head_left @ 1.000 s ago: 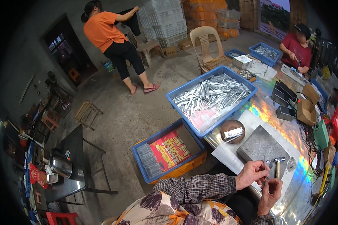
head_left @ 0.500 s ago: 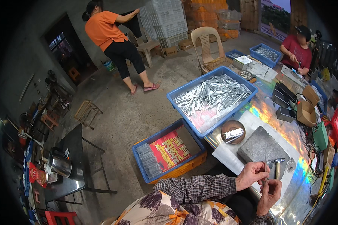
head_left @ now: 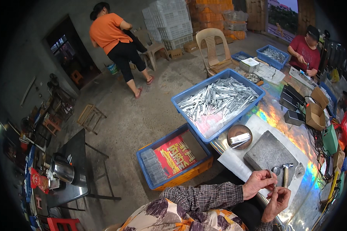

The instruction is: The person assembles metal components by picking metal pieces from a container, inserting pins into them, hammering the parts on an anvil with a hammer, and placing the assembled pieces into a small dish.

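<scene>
My left hand [head_left: 258, 184] pinches a thin silvery metal strip [head_left: 269, 168] that sticks up past its fingertips. Just below and to the right, my right hand [head_left: 277, 203] is closed in a pinch close to the left fingers; whatever lies between its fingertips is too small to make out. A grey stone block [head_left: 268, 148] lies on a pale sheet in front of my hands. On its near right corner rests a hammer [head_left: 285, 175] with a light handle. Beyond the block's left edge, a round brown bowl [head_left: 233, 131] holds several slim silvery pieces.
A blue tray [head_left: 216, 137] heaped with metal pieces stands at the table's left edge. Below it, another blue crate [head_left: 145, 176] holds bundled pieces and a red packet. Black boxes [head_left: 293, 117] and cables lie at right. Two co-workers [head_left: 111, 34] [head_left: 305, 49] are farther off.
My hands remain close together, and the metal strip now stands higher above my left fingertips. The co-worker in orange has stepped and turned, lowering an arm.
</scene>
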A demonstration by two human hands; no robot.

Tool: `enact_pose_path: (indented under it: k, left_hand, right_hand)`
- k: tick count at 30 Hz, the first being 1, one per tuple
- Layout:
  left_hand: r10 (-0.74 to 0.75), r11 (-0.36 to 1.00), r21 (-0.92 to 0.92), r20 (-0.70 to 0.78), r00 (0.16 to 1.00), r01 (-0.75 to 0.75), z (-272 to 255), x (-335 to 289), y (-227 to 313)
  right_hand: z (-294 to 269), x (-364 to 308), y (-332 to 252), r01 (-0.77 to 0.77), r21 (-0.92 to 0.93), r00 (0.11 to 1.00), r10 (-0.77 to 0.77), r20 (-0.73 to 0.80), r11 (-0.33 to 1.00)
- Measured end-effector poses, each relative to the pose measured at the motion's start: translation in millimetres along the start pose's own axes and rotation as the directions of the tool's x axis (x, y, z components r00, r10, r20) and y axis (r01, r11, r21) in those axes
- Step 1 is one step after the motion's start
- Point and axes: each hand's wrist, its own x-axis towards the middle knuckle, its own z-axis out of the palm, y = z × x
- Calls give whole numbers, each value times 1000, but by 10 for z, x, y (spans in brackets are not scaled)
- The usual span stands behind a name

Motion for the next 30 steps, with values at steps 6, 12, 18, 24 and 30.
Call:
enact_pose_path:
  k: [6, 12, 18, 24, 30]
  left_hand:
    - [35, 999, 10, 3, 999, -35, -27, 20, -63]
    - [58, 998, 1, 27, 998, -58, -37, 33, -104]
    - [55, 998, -33, 30, 998, -54, -50, 1, -79]
    - [23, 999, -49, 35, 999, -21, -27, -17, 27]
    - [27, 1000, -11, 14, 1000, -27, 1, -33, 51]
  right_hand:
    - [18, -8, 13, 15, 3, 1000, -15, -28, 1000]
    - [-44, 9, 55, 12, 10, 1000, -12, -14, 1000]
    - [-15, 4, -54, -49, -7, 997, 48, -58, 999]
    - [-85, 0, 20, -64, -146, 998, 61, -26, 987]
    - [-118, 1, 14, -34, -133, 996, 45, 81, 991]
